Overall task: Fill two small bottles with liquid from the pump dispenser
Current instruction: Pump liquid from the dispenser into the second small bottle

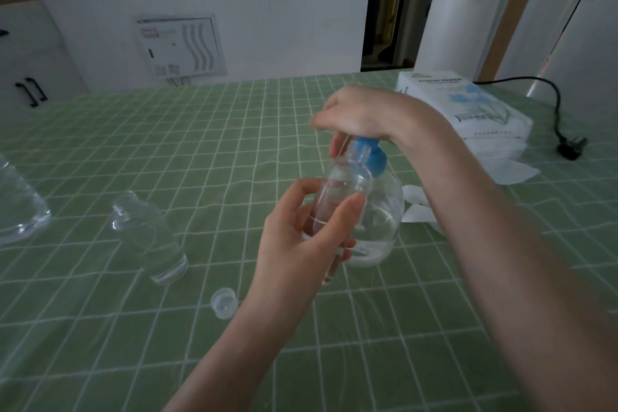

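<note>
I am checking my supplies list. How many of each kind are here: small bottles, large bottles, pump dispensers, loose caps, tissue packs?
Small bottles: 2, held bottle and standing bottle
Large bottle: 1
Pump dispenser: 1
Loose cap: 1
Tissue pack: 1
Total: 6

a green checked tablecloth (133,150) covers the table. at its far right lies a tissue pack (468,107), with loose tissues (516,170) just in front of it. a black cable (555,100) ends in a plug (572,145) beside the pack. behind stand a white bin (458,23), a wall panel (180,43) and a cabinet (30,53).
</note>
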